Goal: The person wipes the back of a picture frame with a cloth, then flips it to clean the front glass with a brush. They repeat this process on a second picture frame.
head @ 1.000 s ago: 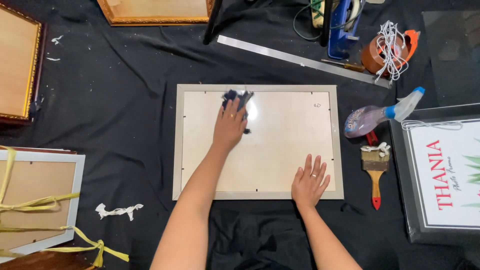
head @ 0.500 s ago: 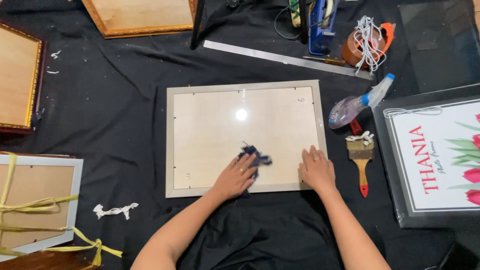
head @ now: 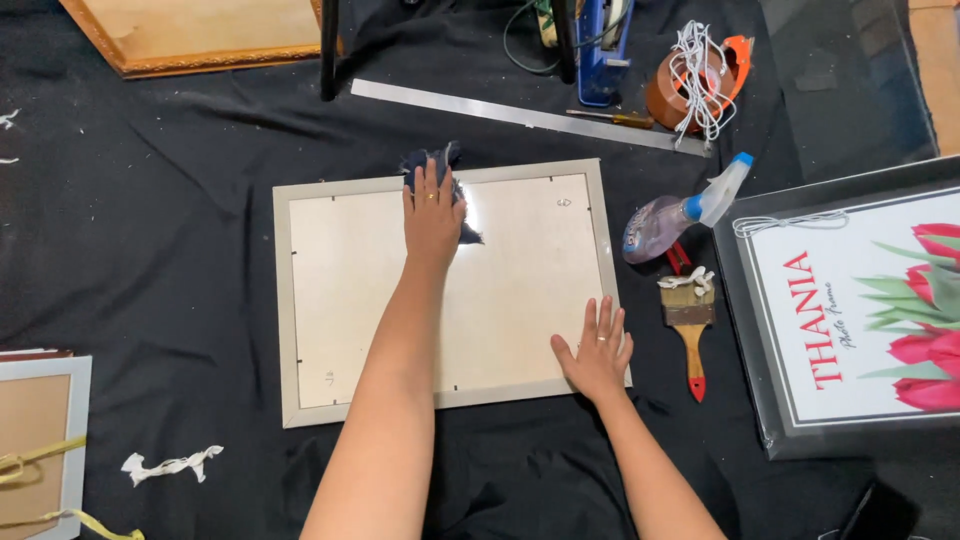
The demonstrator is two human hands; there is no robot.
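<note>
A grey picture frame (head: 288,310) with a pale glazed panel lies flat on a black cloth in the middle of the view. My left hand (head: 432,208) presses a dark blue rag (head: 432,160) against the frame's far edge, fingers flat on top of it. My right hand (head: 598,348) rests palm down with fingers spread on the frame's near right corner, holding nothing.
Right of the frame lie a spray bottle (head: 672,215), a red-handled paintbrush (head: 690,325) and a framed tulip print (head: 860,310). A long metal ruler (head: 520,113), a tape roll with string (head: 692,80) and a gold frame (head: 200,35) are at the back. A crumpled white scrap (head: 170,464) lies near left.
My left hand has slid the rag from the frame's near edge up to its far edge. My right hand has stayed on the near right corner.
</note>
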